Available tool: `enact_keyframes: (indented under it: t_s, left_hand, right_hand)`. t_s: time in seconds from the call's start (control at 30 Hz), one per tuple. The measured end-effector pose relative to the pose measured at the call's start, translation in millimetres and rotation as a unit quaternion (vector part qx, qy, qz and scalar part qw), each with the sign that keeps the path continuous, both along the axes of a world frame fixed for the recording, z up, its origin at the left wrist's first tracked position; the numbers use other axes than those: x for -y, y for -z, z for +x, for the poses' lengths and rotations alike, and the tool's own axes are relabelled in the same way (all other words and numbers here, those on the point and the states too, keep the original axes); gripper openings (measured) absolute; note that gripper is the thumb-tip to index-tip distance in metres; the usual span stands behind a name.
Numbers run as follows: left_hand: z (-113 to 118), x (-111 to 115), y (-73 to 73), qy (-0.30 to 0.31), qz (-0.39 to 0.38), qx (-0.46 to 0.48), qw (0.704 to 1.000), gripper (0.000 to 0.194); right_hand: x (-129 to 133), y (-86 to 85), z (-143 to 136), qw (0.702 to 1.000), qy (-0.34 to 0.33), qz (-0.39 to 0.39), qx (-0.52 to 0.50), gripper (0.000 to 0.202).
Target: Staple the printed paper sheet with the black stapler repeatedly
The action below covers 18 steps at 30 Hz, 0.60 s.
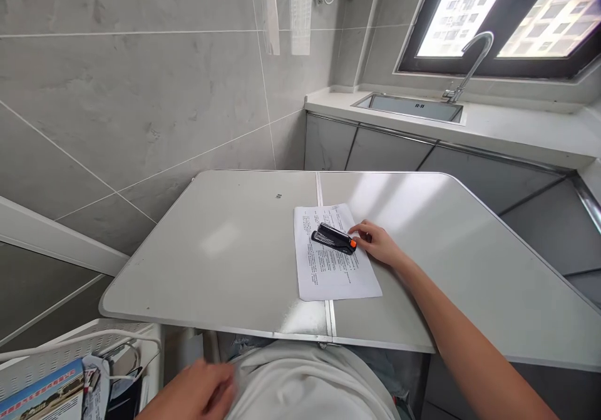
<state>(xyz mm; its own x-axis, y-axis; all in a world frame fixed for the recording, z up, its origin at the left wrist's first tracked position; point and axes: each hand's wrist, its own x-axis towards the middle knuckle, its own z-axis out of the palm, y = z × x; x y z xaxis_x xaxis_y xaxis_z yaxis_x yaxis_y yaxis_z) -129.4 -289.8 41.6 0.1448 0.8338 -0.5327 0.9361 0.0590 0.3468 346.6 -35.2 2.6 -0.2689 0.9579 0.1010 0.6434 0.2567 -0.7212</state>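
Note:
A black stapler (332, 238) with an orange part at its right end lies on a printed white sheet of paper (338, 282). At that orange end is my right hand (375, 241), its thumb and fingertips touching or just beside the stapler; whether they grip it is unclear. My left hand (213, 390) is below the table's front edge, near my lap, with its fingers curled and partly blurred. A few small staples (278, 196) lie on the folding table (225, 251) behind the paper, to the left.
A white basket (154, 363) with cables and printed packages stands at the lower left. Behind the table are a grey tiled wall on the left and a counter (516, 126) with a sink (413, 106) and faucet (474, 63) on the right.

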Motion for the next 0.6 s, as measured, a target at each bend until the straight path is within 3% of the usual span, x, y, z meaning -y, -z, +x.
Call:
enact_keyframes:
  t_s: [0.13,0.37,0.47,0.6]
  left_hand:
    - [64.8,-52.5,-39.9,0.007,0.076,0.085,0.993,0.045]
    - [134.2,-115.3,-67.1,0.035,0.26,0.183,0.947,0.041]
    - [149.8,-169.6,-63.4,0.04,0.315,0.212,0.924,0.036]
    - [162.5,-259.3,-24.8,0.044,0.334,0.226,0.914,0.022]
  right_hand:
    - [1.4,0.5,-2.8,0.999,-0.023,0.004,0.024,0.024]
    - [7.3,-0.1,0.4,0.999,-0.039,-0.01,0.02,0.022]
    - [7.6,-2.4,2.9,0.997,-0.067,-0.024,0.015,0.021]
    - [6.8,-3.3,2.8,0.996,-0.085,-0.024,0.012,0.021]
